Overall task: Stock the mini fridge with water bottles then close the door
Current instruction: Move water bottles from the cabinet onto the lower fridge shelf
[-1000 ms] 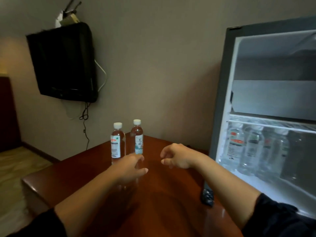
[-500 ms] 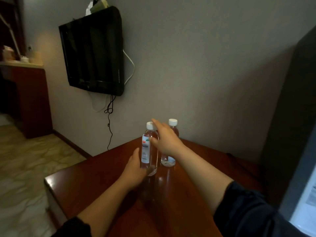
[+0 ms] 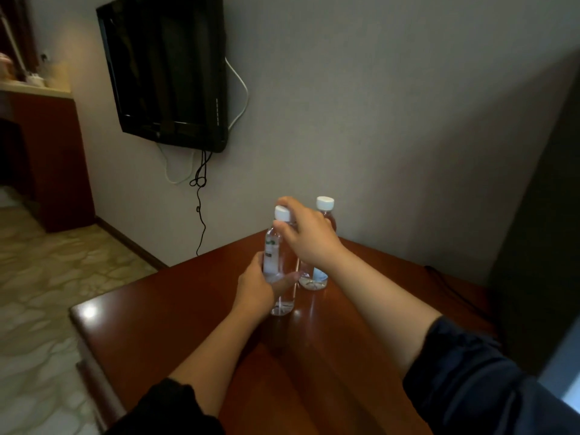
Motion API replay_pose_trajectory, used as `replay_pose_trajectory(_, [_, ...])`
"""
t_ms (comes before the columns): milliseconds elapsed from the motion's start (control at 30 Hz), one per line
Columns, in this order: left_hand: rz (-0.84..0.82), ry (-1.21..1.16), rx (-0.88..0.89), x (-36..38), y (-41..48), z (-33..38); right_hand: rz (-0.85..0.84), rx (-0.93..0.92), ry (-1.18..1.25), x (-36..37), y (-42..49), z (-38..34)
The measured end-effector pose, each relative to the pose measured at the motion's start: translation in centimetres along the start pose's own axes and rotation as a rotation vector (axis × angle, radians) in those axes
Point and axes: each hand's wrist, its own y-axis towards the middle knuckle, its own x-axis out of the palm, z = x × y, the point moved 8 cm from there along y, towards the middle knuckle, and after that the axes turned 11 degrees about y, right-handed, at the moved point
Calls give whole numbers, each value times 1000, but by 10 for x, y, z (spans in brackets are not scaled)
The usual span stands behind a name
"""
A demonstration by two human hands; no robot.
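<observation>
The near water bottle [image 3: 280, 259] stands upright on the wooden table [image 3: 175, 315], at the centre of my view. My left hand [image 3: 255, 285] is wrapped round its lower body, and my right hand [image 3: 309, 237] pinches it at the white cap. The second bottle [image 3: 317, 276] stands ungripped just beside it at 1 o'clock. The fridge [image 3: 539, 246] shows only a dark side at 3 o'clock, its inside out of view. I judge both bottles are yet to be loaded, then the door closed.
</observation>
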Motion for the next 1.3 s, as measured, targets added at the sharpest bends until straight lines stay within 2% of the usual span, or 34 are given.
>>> replay_pose_trajectory(300, [-38, 39, 13, 4, -72, 21, -9, -26, 43, -31, -63, -26])
replay_pose_trajectory(433, [13, 95, 16, 9, -120, 32, -11, -30, 40, -53, -109, -43])
replay_pose_trajectory(700, [11, 271, 187, 23, -192, 70, 74, -36, 117, -108, -200, -56])
replay_pose_trajectory(867, [-30, 431, 316, 43, -215, 107, 84, 133, 220, -137, -247, -27])
replay_pose_trajectory(1067, [-105, 465, 469, 89, -242, 158, 268, 308, 524, -183, -305, 7])
replay_pose_trajectory(1300, [-221, 347, 538, 157, -262, 216, 451, 374, 460, -248, -350, 35])
